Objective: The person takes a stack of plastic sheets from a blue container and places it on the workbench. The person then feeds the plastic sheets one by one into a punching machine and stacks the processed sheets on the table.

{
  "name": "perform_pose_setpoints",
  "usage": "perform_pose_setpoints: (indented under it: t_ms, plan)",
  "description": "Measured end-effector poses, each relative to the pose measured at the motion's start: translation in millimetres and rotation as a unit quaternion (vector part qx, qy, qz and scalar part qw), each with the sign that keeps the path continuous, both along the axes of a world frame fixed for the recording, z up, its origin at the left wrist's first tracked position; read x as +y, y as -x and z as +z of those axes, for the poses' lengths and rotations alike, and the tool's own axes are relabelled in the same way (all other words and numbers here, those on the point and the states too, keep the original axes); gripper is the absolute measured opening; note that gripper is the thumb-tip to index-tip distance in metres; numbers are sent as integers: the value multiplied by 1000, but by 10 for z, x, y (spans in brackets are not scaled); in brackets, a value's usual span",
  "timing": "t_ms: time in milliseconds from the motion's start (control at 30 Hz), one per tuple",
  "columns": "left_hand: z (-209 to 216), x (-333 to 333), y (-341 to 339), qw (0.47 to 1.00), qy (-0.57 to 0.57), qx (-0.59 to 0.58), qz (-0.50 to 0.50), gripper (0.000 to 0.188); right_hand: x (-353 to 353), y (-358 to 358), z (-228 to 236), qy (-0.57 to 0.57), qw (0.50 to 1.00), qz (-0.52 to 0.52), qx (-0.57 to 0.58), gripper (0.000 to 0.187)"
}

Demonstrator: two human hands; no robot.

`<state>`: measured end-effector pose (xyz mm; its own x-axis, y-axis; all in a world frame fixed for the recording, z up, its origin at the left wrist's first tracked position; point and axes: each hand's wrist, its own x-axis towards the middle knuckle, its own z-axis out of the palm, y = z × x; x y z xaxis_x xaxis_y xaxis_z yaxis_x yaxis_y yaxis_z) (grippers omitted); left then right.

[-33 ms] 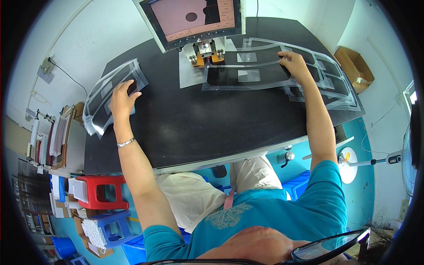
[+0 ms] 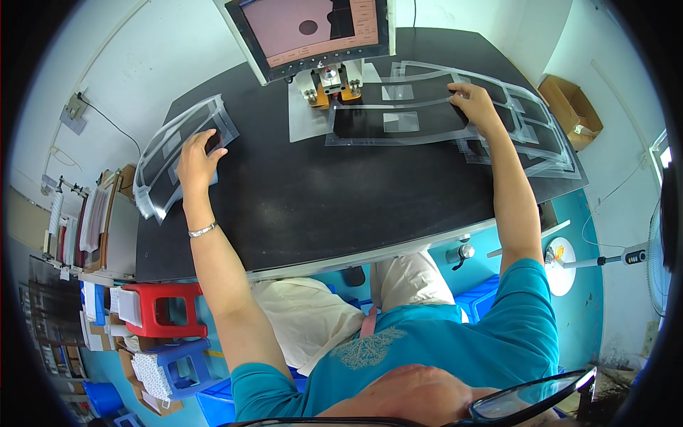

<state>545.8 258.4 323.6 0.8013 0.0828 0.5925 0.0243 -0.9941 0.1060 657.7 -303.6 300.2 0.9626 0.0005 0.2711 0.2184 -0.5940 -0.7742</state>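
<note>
My left hand (image 2: 198, 160) lies flat with fingers apart on a stack of clear-edged black panels (image 2: 167, 160) at the left end of the black table (image 2: 320, 206). My right hand (image 2: 473, 103) grips the right end of a long black panel (image 2: 398, 122). That panel lies across the table in front of a small metal and orange fixture (image 2: 331, 85). The fixture stands under a monitor (image 2: 313, 32) with a pink picture and a dark round spot. A second, fanned stack of similar panels (image 2: 541, 139) spreads to the right of my right hand.
A cardboard box (image 2: 573, 110) sits past the table's right end. A red stool (image 2: 167, 309) and a blue stool (image 2: 178, 366) stand at lower left beside shelves of stacked sheets (image 2: 92, 220). A fan (image 2: 662, 249) is at the right.
</note>
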Motion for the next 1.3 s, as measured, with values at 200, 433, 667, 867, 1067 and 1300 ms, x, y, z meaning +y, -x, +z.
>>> perform_pose_setpoints:
  t_ms: [200,433,667,867,1067,1300]
  plan:
    - [-34,98,-48,999,39,12,-19,45,2,1,-1,-11,1000,3,-5,39]
    - [-59,237,-149,990,116,-30,-80,32,32,-126,-123,-12,992,-93,-89,41]
    - [-49,84,-107,985,173,-8,-3,28,91,-162,-176,-8,985,-137,-100,42]
    - [-57,48,-136,995,35,-96,15,23,99,-158,-176,22,984,-130,-121,42]
    - [-15,-33,-128,990,24,-114,82,18,82,-180,-178,22,986,-123,-106,43]
    - [-42,60,-85,990,7,-140,-14,23,53,-223,-201,66,985,-96,-128,44]
